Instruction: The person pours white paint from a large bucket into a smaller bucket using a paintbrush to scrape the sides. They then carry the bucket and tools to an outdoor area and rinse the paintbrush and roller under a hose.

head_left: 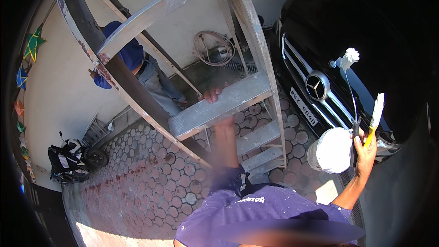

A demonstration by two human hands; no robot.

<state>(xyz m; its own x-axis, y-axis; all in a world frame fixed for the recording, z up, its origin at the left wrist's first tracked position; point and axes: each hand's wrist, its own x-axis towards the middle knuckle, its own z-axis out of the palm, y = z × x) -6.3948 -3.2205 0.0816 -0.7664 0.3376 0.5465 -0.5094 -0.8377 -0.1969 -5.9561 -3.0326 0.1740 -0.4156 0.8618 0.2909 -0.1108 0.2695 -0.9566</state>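
My left hand (212, 95) is closed over a step of the metal ladder (219, 105), its fingers curled over the far edge and the forearm passing beneath. Off to the right, my right hand (366, 155) is closed around a yellow-handled paintbrush (376, 116) with white-coated bristles. A small paint roller (351, 58) with a black handle and a white, fuzzy head also stands up from that hand. Right beside those fingers is a white paint bucket (336, 148); whether they grip its rim cannot be made out.
A black car (329, 82) stands close on the right. Beyond the ladder, a person in blue (130, 57) stands by the wall. A coiled hose (212, 48) lies near the wall, and a motorcycle (73, 158) is parked at left on hexagonal paving (151, 178).
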